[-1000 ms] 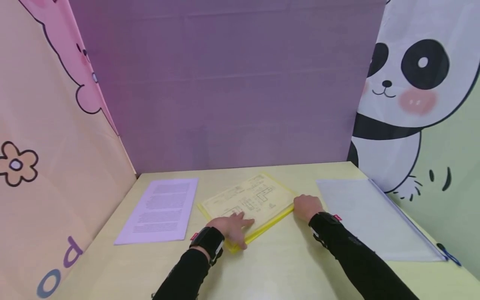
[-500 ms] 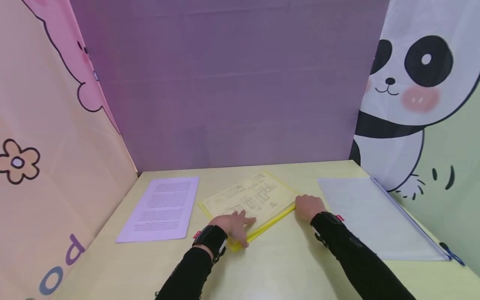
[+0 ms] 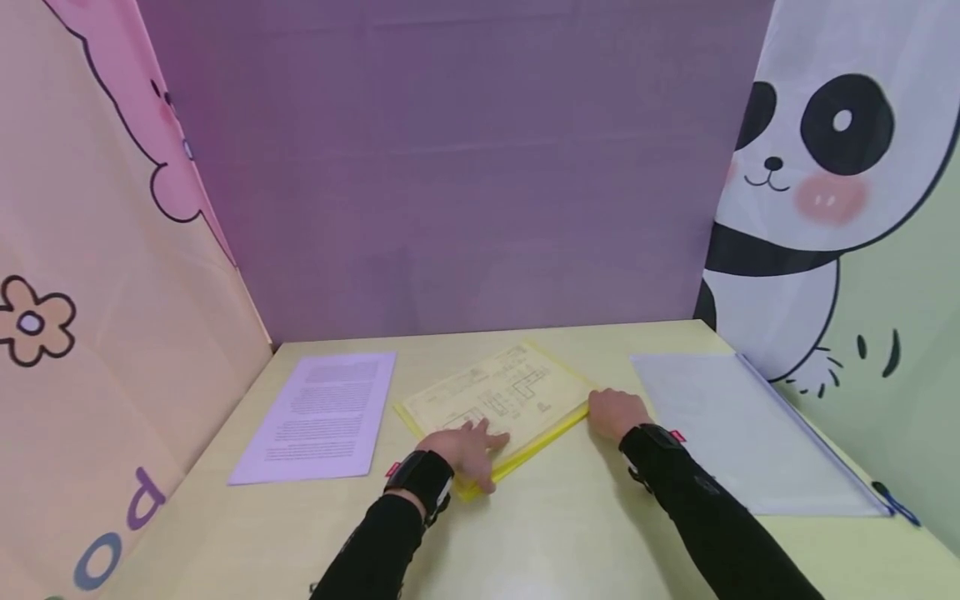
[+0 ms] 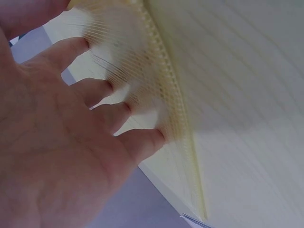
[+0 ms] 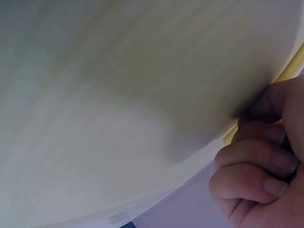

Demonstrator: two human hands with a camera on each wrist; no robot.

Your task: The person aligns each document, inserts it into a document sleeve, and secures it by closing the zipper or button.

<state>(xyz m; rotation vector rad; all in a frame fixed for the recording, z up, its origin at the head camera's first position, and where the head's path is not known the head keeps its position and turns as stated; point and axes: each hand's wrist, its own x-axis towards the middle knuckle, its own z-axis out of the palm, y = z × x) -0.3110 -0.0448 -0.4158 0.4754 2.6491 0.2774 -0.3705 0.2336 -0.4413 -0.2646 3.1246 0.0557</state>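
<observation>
Altogether, two hands work one yellow folder [image 3: 498, 402]: left [image 3: 467, 452] pressing flat-fingered, right [image 3: 615, 414] curled, pinching its corner.

Few readable signs appear. On the peach-coloured fabric wall panel [image 3: 90, 350] at the left, two large rounded letters stand near its lower edge: a purple "p" above a blue-grey "o". The white printed paper sheet [image 3: 318, 415] lying on the pale yellow surface [image 3: 555, 533] carries dense lines of text, too small to read. The sheet inside the yellow translucent zip document pouch [image 3: 498, 406] shows line diagrams and small captions, also too small to read. No brands or numbers can be made out.
</observation>
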